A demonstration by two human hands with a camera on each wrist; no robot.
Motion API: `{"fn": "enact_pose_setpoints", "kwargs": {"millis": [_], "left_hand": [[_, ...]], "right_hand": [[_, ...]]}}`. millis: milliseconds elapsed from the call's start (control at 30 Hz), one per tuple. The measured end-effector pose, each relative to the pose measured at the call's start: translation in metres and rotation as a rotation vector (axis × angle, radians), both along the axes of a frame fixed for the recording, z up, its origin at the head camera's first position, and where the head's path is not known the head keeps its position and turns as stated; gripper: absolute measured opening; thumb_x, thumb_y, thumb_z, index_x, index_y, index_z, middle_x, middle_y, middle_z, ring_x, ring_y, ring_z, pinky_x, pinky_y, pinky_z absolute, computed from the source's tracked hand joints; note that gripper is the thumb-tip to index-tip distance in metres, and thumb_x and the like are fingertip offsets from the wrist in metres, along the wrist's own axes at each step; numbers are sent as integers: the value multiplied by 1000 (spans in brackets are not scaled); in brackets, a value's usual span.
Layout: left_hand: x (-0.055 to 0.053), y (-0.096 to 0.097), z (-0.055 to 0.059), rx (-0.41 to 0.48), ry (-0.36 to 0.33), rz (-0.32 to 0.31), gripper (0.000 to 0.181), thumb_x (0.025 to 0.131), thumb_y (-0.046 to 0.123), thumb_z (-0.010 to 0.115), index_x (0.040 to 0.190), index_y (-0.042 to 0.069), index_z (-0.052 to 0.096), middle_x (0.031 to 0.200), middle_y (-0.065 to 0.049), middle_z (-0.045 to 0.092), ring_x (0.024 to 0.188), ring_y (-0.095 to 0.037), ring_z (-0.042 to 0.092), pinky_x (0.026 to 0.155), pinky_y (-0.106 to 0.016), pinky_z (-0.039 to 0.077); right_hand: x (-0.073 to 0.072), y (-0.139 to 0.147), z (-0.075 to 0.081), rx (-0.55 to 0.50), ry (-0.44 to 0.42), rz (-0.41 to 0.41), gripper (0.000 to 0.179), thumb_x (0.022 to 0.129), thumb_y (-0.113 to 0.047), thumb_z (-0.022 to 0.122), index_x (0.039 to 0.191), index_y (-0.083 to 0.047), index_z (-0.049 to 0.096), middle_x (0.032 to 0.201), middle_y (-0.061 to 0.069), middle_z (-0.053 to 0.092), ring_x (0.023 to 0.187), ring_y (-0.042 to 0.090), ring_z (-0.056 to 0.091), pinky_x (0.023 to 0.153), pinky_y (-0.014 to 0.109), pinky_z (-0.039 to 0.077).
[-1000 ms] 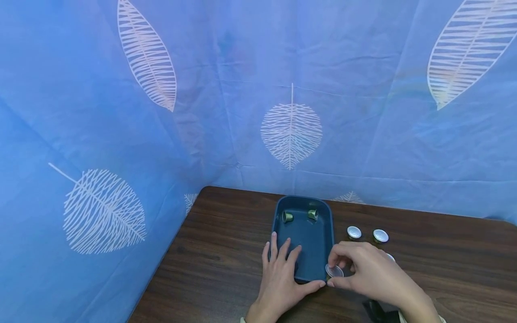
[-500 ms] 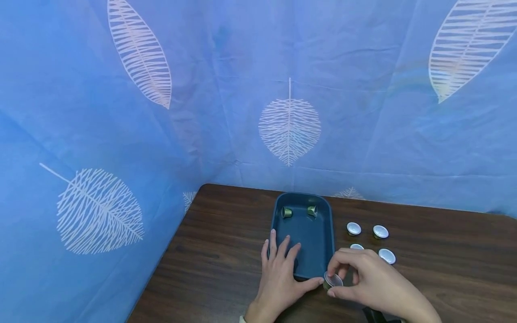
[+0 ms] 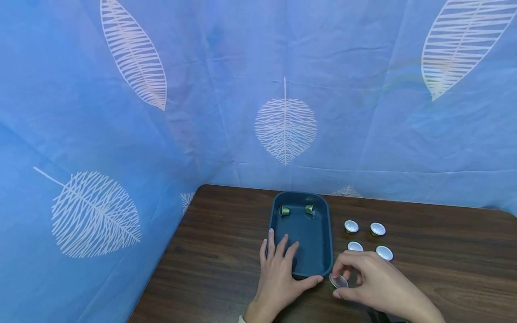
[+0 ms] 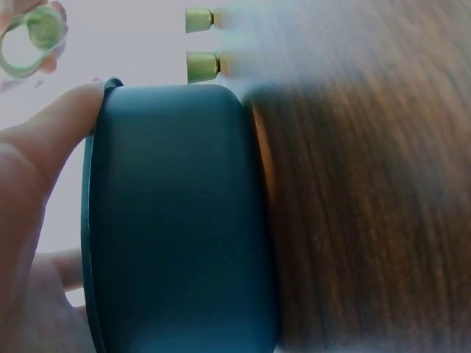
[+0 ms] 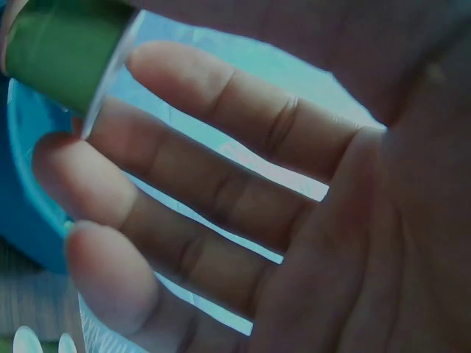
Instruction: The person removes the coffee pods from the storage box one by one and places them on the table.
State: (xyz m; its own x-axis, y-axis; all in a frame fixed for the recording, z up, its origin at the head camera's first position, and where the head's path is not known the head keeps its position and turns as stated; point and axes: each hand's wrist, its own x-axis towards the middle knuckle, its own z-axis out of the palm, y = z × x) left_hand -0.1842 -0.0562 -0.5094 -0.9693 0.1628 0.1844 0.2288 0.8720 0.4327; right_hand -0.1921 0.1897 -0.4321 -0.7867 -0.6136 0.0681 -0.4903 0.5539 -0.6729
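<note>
In the head view, my left hand (image 3: 276, 278) lies with spread, straight fingers over the near left part of a dark blue tray (image 3: 300, 269), its thumb along the near edge. The left wrist view shows that thumb on the tray's rim (image 4: 90, 220). Just outside the tray's near right corner, my right hand (image 3: 373, 278) pinches a green coffee capsule (image 3: 338, 281) with a silver lid between thumb and index finger. Up close in the right wrist view, the capsule's green body (image 5: 66, 51) is partly cut off by the frame, with the other fingers extended beside it.
Two green capsules lie on their sides at the tray's far end, a left one (image 3: 284, 211) and a right one (image 3: 310, 209). Several lid-up capsules (image 3: 378, 229) stand on the dark wooden table (image 3: 214, 251) right of the tray. A blue leaf-patterned cloth (image 3: 226, 112) hangs behind.
The right hand has moved the pinched capsule slightly right and nearer, away from the tray's corner. Standing capsules beyond that hand show more now. The left hand keeps its place on the tray.
</note>
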Motion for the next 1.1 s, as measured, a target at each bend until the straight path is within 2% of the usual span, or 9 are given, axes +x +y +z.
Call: {"fn": "enact_pose_setpoints", "kwargs": {"millis": [167,267,400,500,600,733,833,967,1100], "left_hand": [[0,1,0,-5,1,6,87,82,80,76,142,18,70,158,-15,60,163,-51,24,124,-73,29],[1,1,1,-4,-1,9,87,82,81,76,142,19,70,158,-15,60,164,-51,24,125,-72,29],[3,0,1,-3,-4,13,87,81,80,77,142,18,70,158,-15,60,163,-52,25,124,-73,28],[3,0,1,-2,-1,15,87,80,79,78,142,18,70,157,-16,60,163,-53,25,124,-74,28],[3,1,1,-1,-5,14,88,80,79,78,143,19,69,157,-16,60,163,-53,25,124,-74,28],[3,1,1,8,-19,14,89,81,80,77,144,19,68,158,-17,59,163,-53,24,124,-75,27],[3,1,2,17,-20,11,89,81,80,77,143,17,69,158,-17,59,163,-53,25,124,-75,27],[3,0,2,18,-11,9,88,81,79,78,143,16,69,157,-18,60,162,-53,26,123,-75,27],[4,1,3,9,-4,9,88,82,80,77,143,17,69,157,-17,59,162,-53,26,123,-75,28]], "right_hand": [[3,15,-8,1,19,-49,27,84,-32,93,97,-35,69,86,-21,63,66,-6,53,54,22,46],[4,27,-14,10,-10,-82,28,83,-30,94,96,-32,70,84,-19,63,61,-5,51,52,22,46],[8,45,-20,40,-54,-138,27,83,-29,94,96,-29,70,83,-17,63,61,-4,52,53,23,46],[11,60,-22,71,-53,-190,26,84,-30,93,98,-28,70,84,-17,64,63,-3,53,55,24,43],[11,77,-21,146,-35,-274,26,84,-32,93,98,-29,71,85,-16,65,67,-4,54,57,24,41],[6,100,-19,292,-2,-438,23,85,-32,92,97,-28,72,87,-13,68,71,-5,55,61,26,42],[2,115,-21,366,-7,-532,19,87,-26,90,95,-23,73,87,-9,70,74,3,58,62,31,45],[-5,127,-30,389,-58,-562,18,87,-17,88,96,-16,73,87,-5,70,76,14,60,63,36,47],[-13,130,-39,383,-91,-564,19,86,-16,87,97,-13,72,90,-2,70,78,17,60,64,38,49]]}}
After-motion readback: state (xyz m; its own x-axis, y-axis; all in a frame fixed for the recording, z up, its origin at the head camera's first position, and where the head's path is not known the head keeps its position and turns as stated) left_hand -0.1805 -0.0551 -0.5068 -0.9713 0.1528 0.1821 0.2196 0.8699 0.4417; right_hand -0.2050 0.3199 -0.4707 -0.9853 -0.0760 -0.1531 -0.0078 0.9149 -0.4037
